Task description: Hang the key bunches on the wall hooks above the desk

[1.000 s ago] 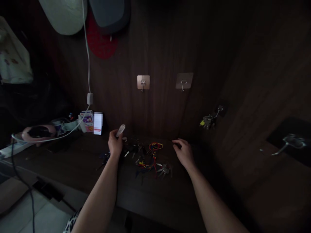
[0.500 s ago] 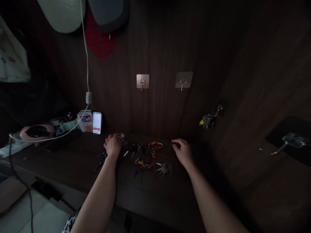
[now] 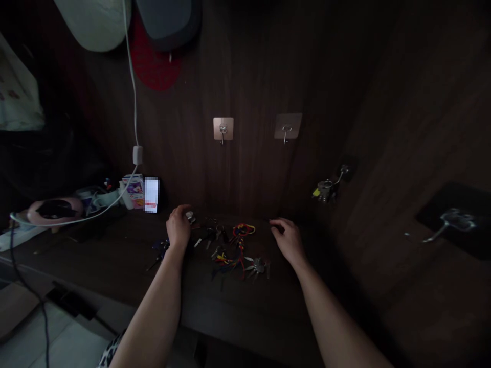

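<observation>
My left hand (image 3: 178, 228) is at the back of the dark shelf, its fingers curled round a small silvery bunch of keys (image 3: 191, 217) that shows partly past them. The hidden fingertips make the exact grip hard to see. Beside its wrist lie dark keys with a blue part (image 3: 161, 249). My right hand (image 3: 288, 238) rests on the shelf to the right, thumb and fingers apart, holding nothing. Between the hands are black-headed keys (image 3: 210, 236), a red and yellow cord (image 3: 244, 229) with tangled strands, and a fan of silver keys (image 3: 258, 266).
Two adhesive hooks (image 3: 223, 129) (image 3: 287, 127) are on the back panel. Keys (image 3: 325, 190) hang from a hook on the right wall, near another hook (image 3: 456, 220). To the left are a lit phone (image 3: 151, 194), small boxes (image 3: 134, 191), a pink object (image 3: 56, 211) and a white cable (image 3: 135, 117).
The fingers of my left hand have shifted slightly, and more of the silvery keys shows beside them. My right hand has stayed in place. The whole view has moved a little.
</observation>
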Tool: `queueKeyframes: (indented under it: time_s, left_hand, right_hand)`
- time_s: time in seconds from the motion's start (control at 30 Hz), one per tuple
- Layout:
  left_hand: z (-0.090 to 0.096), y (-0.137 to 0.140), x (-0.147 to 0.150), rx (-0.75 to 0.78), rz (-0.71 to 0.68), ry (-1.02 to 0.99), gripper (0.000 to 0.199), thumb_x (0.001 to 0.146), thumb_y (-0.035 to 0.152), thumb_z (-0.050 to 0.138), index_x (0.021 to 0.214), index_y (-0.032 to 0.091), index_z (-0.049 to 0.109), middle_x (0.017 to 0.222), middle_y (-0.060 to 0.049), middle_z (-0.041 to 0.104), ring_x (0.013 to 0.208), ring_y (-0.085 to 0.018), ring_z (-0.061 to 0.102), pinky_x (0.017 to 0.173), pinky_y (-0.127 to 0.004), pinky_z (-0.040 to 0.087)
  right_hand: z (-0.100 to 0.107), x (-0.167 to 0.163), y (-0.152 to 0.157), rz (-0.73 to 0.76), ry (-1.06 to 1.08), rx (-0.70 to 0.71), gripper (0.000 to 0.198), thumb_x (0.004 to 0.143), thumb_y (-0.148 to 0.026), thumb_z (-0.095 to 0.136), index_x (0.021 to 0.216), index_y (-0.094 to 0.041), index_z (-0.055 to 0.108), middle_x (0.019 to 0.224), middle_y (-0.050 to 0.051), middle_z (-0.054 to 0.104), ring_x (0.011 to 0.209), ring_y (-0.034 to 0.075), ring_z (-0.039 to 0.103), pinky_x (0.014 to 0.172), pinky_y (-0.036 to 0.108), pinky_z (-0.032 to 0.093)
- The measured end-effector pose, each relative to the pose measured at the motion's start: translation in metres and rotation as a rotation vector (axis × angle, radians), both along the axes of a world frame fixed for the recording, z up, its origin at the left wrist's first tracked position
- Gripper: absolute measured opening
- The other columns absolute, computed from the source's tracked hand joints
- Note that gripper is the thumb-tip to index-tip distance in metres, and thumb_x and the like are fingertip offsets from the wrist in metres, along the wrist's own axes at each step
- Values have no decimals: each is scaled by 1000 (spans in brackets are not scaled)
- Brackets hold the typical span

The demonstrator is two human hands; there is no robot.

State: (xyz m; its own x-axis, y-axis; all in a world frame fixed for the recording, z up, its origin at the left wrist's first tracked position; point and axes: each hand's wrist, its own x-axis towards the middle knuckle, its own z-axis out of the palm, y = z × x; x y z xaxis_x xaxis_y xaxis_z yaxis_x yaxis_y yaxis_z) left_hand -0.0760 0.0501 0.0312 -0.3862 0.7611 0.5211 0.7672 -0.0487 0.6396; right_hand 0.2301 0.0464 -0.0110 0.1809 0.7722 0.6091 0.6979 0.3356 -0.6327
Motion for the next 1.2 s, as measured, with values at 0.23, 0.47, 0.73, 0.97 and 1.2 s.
queueKeyframes:
  time_s: [0.23, 0.47, 0.73, 0.97, 1.2]
  left_hand:
    - [-7, 4, 13, -38, -339, 15, 29, 80, 16, 43, 100, 21, 63, 99, -3, 68, 95, -18, 62, 88, -30, 46]
    - [-12, -2, 24, -227, -682, 95, 24, 77, 28, 55, 98, 22, 64, 98, -2, 69, 93, -18, 62, 87, -30, 46]
    - [-19, -1, 29, -257, -816, 179, 25, 75, 22, 59, 98, 25, 66, 105, -1, 68, 102, -18, 59, 96, -32, 41]
    - [-17, -1, 29, -204, -871, 223, 24, 77, 14, 54, 94, 25, 67, 101, -1, 68, 98, -15, 61, 92, -28, 44]
    - [-15, -3, 29, -245, -868, 206, 26, 76, 14, 51, 96, 23, 66, 105, -3, 67, 102, -17, 59, 96, -32, 42]
  right_hand:
    - [7, -5, -6, -5, -38, 34, 21, 77, -22, 46, 84, -22, 65, 100, 6, 63, 99, 22, 54, 89, 41, 40]
    - [22, -31, -27, 51, -260, 78, 22, 80, -18, 48, 88, -26, 67, 116, 6, 56, 109, 24, 48, 91, 43, 39]
    - [9, -50, -31, 454, -520, 22, 45, 75, -2, 51, 102, -35, 65, 125, 2, 53, 121, 22, 42, 98, 47, 35]
    - [8, -44, -30, 365, -544, -21, 26, 76, -15, 62, 96, -32, 65, 125, 3, 53, 124, 25, 40, 100, 50, 32]
    - [14, -29, -22, 245, -301, -71, 19, 86, -27, 48, 101, -27, 59, 108, 4, 63, 106, 20, 54, 90, 38, 41]
